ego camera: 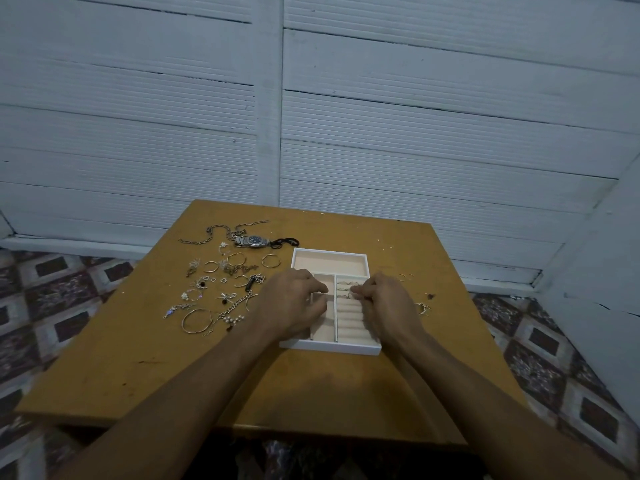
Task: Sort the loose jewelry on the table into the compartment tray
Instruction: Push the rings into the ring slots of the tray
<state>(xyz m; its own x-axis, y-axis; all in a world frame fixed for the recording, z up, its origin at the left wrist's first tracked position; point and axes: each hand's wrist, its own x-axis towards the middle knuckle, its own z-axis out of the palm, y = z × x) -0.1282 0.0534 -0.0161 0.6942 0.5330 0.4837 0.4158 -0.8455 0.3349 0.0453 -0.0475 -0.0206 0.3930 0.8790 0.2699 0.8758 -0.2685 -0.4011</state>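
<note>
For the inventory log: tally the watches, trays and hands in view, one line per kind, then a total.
Watch: 1
Tray: 1
Hands: 2 (left hand, right hand)
Total: 4

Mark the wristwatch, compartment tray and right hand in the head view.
wristwatch point(257, 240): head view, on the dark dial.
compartment tray point(329, 252): head view, on the white far rim.
right hand point(389, 301): head view, on the back of the hand.
</note>
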